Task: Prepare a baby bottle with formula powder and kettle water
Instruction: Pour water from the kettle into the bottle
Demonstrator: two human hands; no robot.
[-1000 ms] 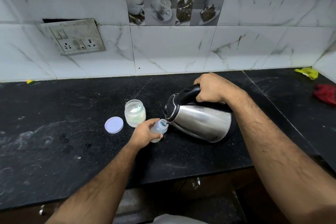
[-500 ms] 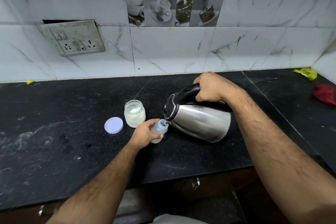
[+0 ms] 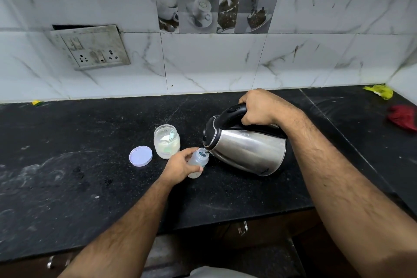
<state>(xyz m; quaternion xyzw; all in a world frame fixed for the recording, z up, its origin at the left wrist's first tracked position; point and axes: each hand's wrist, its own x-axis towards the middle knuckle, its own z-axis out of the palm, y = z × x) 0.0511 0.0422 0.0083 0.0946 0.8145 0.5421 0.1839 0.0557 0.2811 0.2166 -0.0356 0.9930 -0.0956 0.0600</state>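
Observation:
A small clear baby bottle (image 3: 199, 160) stands on the black counter (image 3: 67, 165), gripped around its body by my left hand (image 3: 180, 165). My right hand (image 3: 259, 106) holds the black handle of a steel kettle (image 3: 246, 149), which is tilted left with its spout at the bottle's open mouth. Just behind the bottle is an open jar of white formula powder (image 3: 167, 141) with a small scoop inside. Its pale lid (image 3: 140, 156) lies flat to the left.
A red cloth (image 3: 402, 118) and a yellow-green scrap (image 3: 380, 91) lie at the far right by the wall corner. A socket panel (image 3: 93, 47) is on the tiled wall at the left. The counter's front edge runs above cabinet handles (image 3: 242, 228).
The kettle stays tilted with its spout over the bottle. Both hands hold nearly the same positions.

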